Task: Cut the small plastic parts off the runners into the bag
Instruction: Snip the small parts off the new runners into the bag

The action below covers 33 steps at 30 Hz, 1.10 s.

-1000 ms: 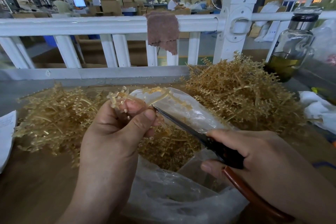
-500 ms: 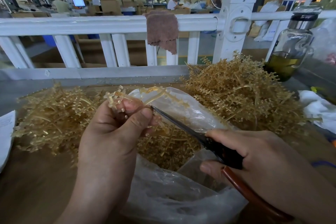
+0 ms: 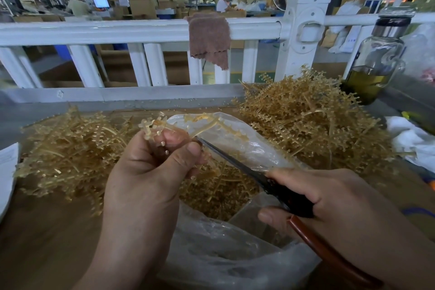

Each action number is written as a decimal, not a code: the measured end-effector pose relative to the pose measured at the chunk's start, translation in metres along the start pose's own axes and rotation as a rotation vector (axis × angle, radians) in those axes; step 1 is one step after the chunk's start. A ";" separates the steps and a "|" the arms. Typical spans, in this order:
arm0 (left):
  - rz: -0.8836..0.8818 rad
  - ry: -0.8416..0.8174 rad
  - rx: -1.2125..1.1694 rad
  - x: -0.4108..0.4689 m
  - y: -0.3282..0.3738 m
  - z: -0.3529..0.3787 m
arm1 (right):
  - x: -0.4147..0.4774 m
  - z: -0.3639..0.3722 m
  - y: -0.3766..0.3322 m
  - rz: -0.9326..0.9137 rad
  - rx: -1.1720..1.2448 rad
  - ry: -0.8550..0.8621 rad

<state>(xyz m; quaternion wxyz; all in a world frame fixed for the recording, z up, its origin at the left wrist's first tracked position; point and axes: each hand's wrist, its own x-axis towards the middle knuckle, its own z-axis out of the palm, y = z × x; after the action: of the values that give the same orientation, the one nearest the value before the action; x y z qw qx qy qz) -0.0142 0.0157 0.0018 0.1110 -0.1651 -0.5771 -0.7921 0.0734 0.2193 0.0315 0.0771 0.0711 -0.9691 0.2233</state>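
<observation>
My left hand [image 3: 150, 172] pinches a pale amber plastic runner [image 3: 204, 122] between thumb and fingers, above the open clear plastic bag [image 3: 223, 256]. My right hand [image 3: 334, 202] grips scissors [image 3: 237, 162] with black blades and reddish-brown handles. The blade tips reach the runner right beside my left thumb. Small amber cut parts lie inside the bag. The lower part of the runner is hidden behind my left fingers.
A heap of amber runners [image 3: 310, 120] lies at the right, another heap [image 3: 70, 148] at the left. A white railing [image 3: 141, 30] with a brown cloth [image 3: 209, 37] runs along the back. A glass bottle [image 3: 376, 61] stands far right, white cloth [image 3: 409, 139] below it.
My hands, the runner and the scissors stay almost where they were; the blade tips remain at the runner by my left thumb.
</observation>
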 end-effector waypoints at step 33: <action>-0.179 0.102 -0.069 0.003 0.004 -0.005 | -0.001 -0.012 0.002 0.030 0.091 -0.138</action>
<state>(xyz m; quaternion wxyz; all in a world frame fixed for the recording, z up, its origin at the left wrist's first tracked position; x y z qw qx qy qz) -0.0166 0.0095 0.0048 0.0634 -0.0763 -0.5553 -0.8257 0.0751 0.2265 0.0416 0.0034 0.0753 -0.9619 0.2630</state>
